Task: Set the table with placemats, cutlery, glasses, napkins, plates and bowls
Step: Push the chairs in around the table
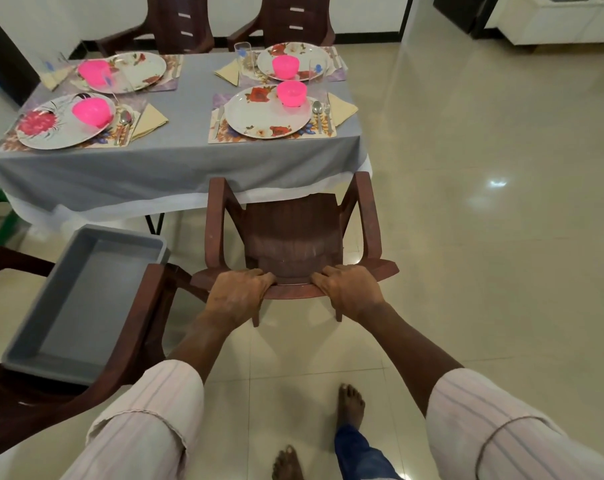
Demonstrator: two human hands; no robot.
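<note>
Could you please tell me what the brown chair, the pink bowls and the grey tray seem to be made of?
The brown chair: probably moulded plastic, semi-gloss, its arms and seat formed in one piece. The pink bowls: translucent plastic, light glowing through them. The grey tray: likely matte plastic, with rounded moulded corners.

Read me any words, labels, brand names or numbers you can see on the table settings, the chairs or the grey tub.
None: no words, numbers or brand marks can be read in this view.
On the glasses: small blue marks, too blurred to tell whether they hold letters.
On the plates: flower prints only.
On the grey tub and the brown chair: plain surfaces, no label showing.
</note>
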